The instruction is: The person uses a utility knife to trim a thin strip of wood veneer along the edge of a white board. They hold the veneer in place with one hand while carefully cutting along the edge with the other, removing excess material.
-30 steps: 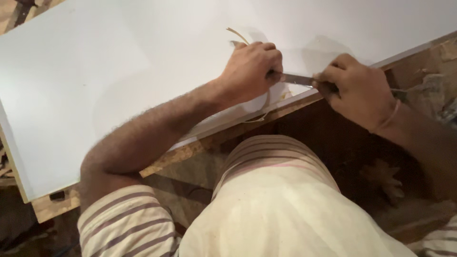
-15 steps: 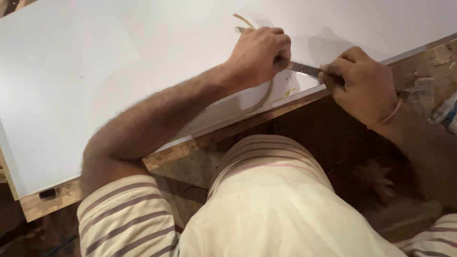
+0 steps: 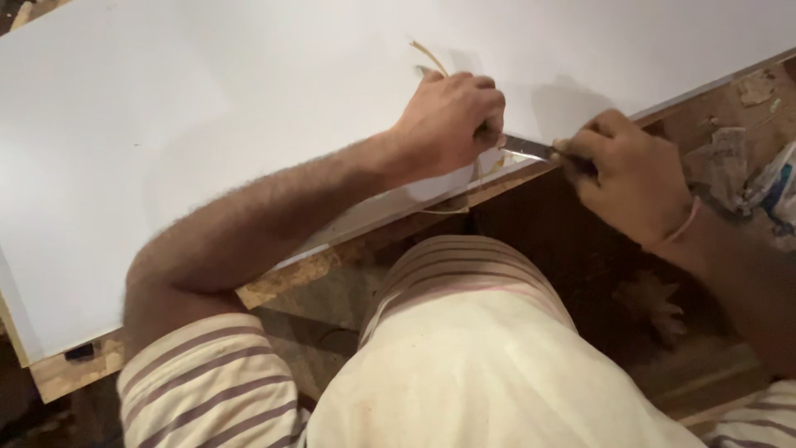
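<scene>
Left hand (image 3: 452, 112): closed, pressing the flat metal blade (image 3: 526, 148) onto the large white laminated board (image 3: 207, 124).
Right hand (image 3: 630, 174): fingers pinched narrow around the blade's other end, at the board's near edge.
Thin curled tan strip (image 3: 429, 56): on the board, just beyond the left hand.
Crumpled white-and-blue package (image 3: 775, 187): far right, beside the table.

Crumpled paper scraps (image 3: 738, 162), wood offcut (image 3: 655, 303)

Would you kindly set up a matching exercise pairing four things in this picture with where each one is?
1. left hand
2. right hand
3. metal blade
4. pale curled strip

a. off the white board's near edge
b. spanning both hands
c. beyond the left knuckles
d. fisted on the board

Pairs: 1-d, 2-a, 3-b, 4-c
</scene>
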